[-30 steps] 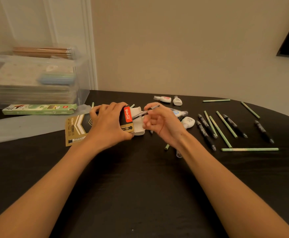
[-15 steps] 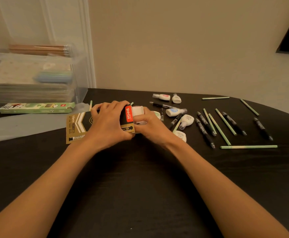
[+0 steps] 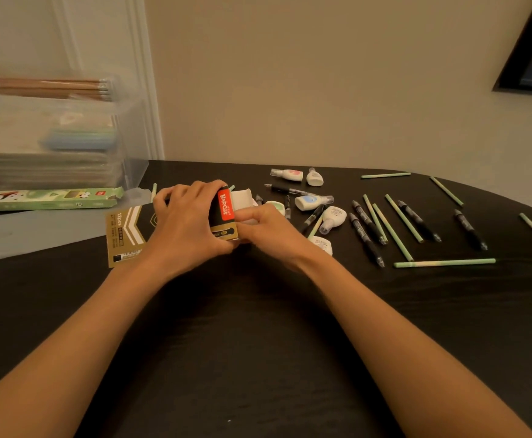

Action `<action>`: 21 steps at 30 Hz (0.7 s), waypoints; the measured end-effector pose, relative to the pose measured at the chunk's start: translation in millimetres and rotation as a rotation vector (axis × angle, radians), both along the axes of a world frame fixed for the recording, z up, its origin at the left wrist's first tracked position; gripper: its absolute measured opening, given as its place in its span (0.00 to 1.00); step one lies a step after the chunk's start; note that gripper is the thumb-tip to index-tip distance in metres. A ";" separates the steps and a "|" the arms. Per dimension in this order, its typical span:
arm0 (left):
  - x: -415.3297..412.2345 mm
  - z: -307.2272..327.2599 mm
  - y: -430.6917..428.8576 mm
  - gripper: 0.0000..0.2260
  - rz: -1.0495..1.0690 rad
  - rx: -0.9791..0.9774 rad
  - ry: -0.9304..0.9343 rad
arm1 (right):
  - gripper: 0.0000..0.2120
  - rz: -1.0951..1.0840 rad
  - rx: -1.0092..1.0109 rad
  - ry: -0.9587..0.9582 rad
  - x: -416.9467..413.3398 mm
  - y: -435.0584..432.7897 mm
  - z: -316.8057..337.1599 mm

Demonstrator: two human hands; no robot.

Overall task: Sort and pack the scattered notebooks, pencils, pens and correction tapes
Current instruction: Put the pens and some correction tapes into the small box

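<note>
A black and gold pen box (image 3: 128, 230) with a red label lies on the dark table (image 3: 258, 358). My left hand (image 3: 185, 226) grips its right end from above. My right hand (image 3: 267, 230) pinches the box's open white flap (image 3: 242, 197) at that end. Several black pens (image 3: 367, 229) and green pencils (image 3: 397, 230) lie scattered to the right. White correction tapes (image 3: 313, 202) sit just beyond my right hand. I cannot see inside the box.
A green pencil box (image 3: 46, 199) lies at the left beside a clear plastic bin (image 3: 125, 128) holding stacked notebooks, with brown pencils on top. A clear lid (image 3: 30, 229) lies flat in front of it. The table edge curves away at the far right.
A second ago my right hand held a black pen at the box opening. The pen is now out of sight and the hand has closed in on the white flap.
</note>
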State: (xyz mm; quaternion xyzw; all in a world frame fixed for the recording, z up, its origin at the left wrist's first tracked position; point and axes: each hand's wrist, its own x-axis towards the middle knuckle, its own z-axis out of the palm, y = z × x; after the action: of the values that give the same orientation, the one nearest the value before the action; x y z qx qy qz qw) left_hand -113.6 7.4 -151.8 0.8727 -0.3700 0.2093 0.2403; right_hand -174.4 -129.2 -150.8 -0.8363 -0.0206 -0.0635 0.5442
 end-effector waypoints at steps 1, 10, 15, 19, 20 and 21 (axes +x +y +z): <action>1.2 0.5 0.6 0.38 0.023 -0.007 -0.005 | 0.10 -0.022 0.018 -0.031 -0.8 -3.1 3.2; 7.3 -4.4 0.7 0.39 0.193 0.099 0.025 | 0.10 -0.813 -0.437 -0.055 5.2 -35.5 -7.0; 7.8 -6.2 0.5 0.39 0.207 0.099 0.021 | 0.12 -0.679 -0.861 0.065 19.7 -14.2 -13.3; 7.8 -7.7 0.9 0.39 0.215 0.119 0.024 | 0.15 -0.681 -0.894 0.096 22.0 -17.3 -12.6; 7.8 -7.8 1.1 0.39 0.217 0.122 0.023 | 0.15 -0.687 -0.835 0.112 21.3 -19.7 -11.9; 7.9 -7.8 1.5 0.39 0.218 0.124 0.022 | 0.14 -0.697 -0.760 0.126 20.7 -22.4 -11.2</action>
State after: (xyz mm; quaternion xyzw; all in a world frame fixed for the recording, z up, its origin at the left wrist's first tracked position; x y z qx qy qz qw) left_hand -105.7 8.9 -159.6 0.9232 -0.2824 0.2013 0.1658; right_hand -153.7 -151.6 -162.0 -0.9343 0.2702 -0.1785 0.1491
